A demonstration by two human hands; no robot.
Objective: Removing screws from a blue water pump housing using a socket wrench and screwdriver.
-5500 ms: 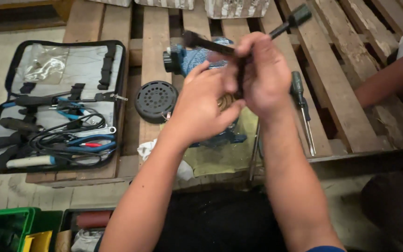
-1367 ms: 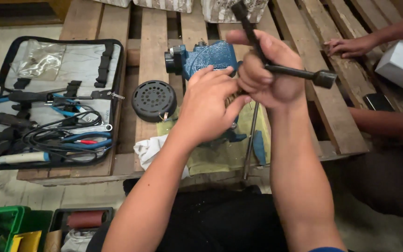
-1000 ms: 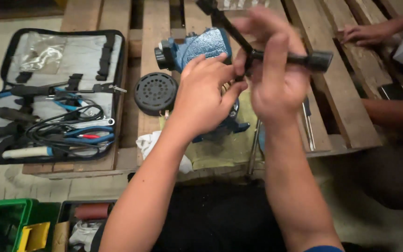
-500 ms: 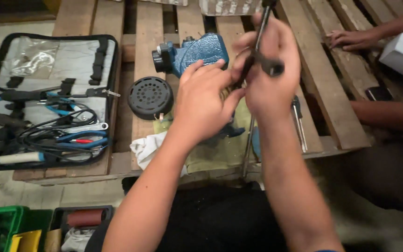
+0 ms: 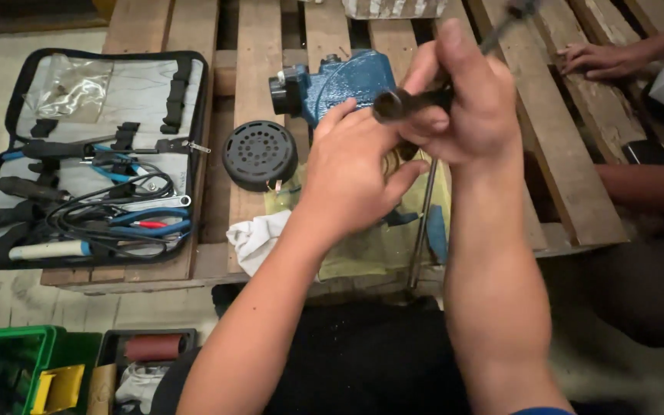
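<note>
Right hand (image 5: 466, 100) stays clamped on the black tool handle (image 5: 409, 102), now turned level; left hand (image 5: 355, 173) cupped below.

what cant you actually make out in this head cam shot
- Head view: the part under the left hand is hidden by that hand.
- The dark tool in the right hand: its upper end is blurred and cut off by the top edge.
- The blue housing: its near side is covered by both hands.

One head-worn view, steeply downward and close over both hands, toward the wooden pallet (image 5: 270, 54) ahead.
</note>
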